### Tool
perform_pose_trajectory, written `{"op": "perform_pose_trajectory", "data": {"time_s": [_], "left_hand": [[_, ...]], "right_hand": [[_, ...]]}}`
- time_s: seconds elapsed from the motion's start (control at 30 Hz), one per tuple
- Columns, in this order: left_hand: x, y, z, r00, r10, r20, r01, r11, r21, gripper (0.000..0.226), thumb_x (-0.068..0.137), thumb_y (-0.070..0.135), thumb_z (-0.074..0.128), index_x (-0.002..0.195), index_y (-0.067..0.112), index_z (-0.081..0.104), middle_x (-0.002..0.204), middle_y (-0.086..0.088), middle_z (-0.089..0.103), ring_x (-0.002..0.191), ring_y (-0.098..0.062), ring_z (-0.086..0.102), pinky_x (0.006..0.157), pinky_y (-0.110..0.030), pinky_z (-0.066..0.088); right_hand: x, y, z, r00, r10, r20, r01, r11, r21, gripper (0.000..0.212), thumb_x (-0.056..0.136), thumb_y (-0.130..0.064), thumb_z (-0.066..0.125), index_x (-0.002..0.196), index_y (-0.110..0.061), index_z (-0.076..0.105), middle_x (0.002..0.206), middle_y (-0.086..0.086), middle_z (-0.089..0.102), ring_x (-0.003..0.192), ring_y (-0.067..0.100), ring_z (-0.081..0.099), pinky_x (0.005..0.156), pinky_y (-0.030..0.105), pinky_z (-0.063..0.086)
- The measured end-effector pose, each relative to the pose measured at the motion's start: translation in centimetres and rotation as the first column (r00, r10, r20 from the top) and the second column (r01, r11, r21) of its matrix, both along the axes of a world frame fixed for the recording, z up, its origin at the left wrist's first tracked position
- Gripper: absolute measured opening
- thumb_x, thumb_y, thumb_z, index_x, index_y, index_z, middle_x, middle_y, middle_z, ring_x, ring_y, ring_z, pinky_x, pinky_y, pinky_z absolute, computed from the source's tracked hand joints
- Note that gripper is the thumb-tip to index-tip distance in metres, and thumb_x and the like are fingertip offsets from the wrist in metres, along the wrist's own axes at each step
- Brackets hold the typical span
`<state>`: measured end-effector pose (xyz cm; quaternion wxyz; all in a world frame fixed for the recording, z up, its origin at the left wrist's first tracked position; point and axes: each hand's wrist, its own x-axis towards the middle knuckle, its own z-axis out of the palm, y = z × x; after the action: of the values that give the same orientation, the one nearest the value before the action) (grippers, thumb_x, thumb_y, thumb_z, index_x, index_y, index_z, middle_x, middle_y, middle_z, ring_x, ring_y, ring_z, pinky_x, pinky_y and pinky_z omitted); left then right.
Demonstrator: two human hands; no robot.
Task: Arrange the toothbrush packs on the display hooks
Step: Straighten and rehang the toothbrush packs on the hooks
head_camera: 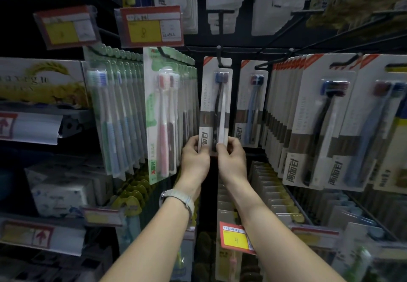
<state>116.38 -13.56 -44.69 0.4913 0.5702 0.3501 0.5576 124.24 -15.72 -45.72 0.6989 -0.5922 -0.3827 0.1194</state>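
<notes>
A white toothbrush pack [214, 96] with a black and a white brush hangs upright in the middle of the rack, its top slot over a black display hook [218, 56]. My left hand [195, 160] pinches the pack's lower left corner. My right hand [231, 159] pinches its lower right corner. Both hands sit side by side at the bottom edge of the card. A similar pack [251, 103] with a blue brush hangs just to the right, further back.
Green-backed packs [163, 114] fill the hooks on the left, under red and yellow price tags [152, 26]. A dense row of white packs [315, 118] hangs on the right. More packs hang above and below. Boxes [41, 81] stand on shelves at far left.
</notes>
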Motion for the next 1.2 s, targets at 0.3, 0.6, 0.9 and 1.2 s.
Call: {"op": "perform_pose_trajectory", "data": {"time_s": [0.3,0.6,0.9,1.2], "left_hand": [[-0.1,-0.6,0.2,0.996,-0.084,0.008,0.083,0.996,0.008,0.026,0.099,0.007,0.05,0.116,0.019,0.066,0.106,-0.001,0.075,0.1,-0.014,0.071,0.094,-0.034,0.057],[-0.7,-1.8,1.0,0.99,-0.135,0.035,0.131,0.986,0.104,0.031,0.094,0.003,0.048,0.107,0.021,0.07,0.098,0.002,0.077,0.094,-0.011,0.072,0.086,-0.029,0.058],[-1.6,-4.4,5.2,0.989,-0.142,0.026,0.143,0.989,-0.033,0.023,0.096,0.005,0.051,0.108,0.023,0.061,0.098,-0.006,0.073,0.082,-0.021,0.068,0.057,-0.028,0.054],[-5.1,-10.4,8.0,0.992,-0.126,0.016,0.127,0.977,-0.168,0.026,0.102,0.007,0.04,0.107,0.025,0.059,0.101,-0.011,0.071,0.086,-0.026,0.069,0.061,-0.03,0.053]], "right_hand": [[-0.9,-1.8,0.8,1.0,0.009,0.009,-0.009,0.998,0.065,0.01,0.096,-0.013,0.05,0.097,-0.019,0.059,0.088,-0.006,0.065,0.081,0.008,0.06,0.066,0.02,0.043],[-1.5,-3.4,0.8,0.982,-0.03,0.185,0.001,0.988,0.155,0.017,0.083,-0.023,0.042,0.087,-0.02,0.058,0.078,-0.004,0.065,0.073,0.004,0.06,0.064,0.025,0.05],[-2.7,-5.7,4.5,0.992,0.02,0.128,-0.02,1.0,0.001,0.015,0.097,-0.018,0.045,0.104,-0.013,0.058,0.093,-0.001,0.066,0.089,0.019,0.062,0.072,0.026,0.047],[-6.1,-12.1,7.4,0.993,0.119,0.008,-0.115,0.971,-0.212,0.035,0.09,-0.03,0.042,0.112,-0.009,0.059,0.106,0.01,0.068,0.098,0.029,0.065,0.091,0.047,0.054]]}}
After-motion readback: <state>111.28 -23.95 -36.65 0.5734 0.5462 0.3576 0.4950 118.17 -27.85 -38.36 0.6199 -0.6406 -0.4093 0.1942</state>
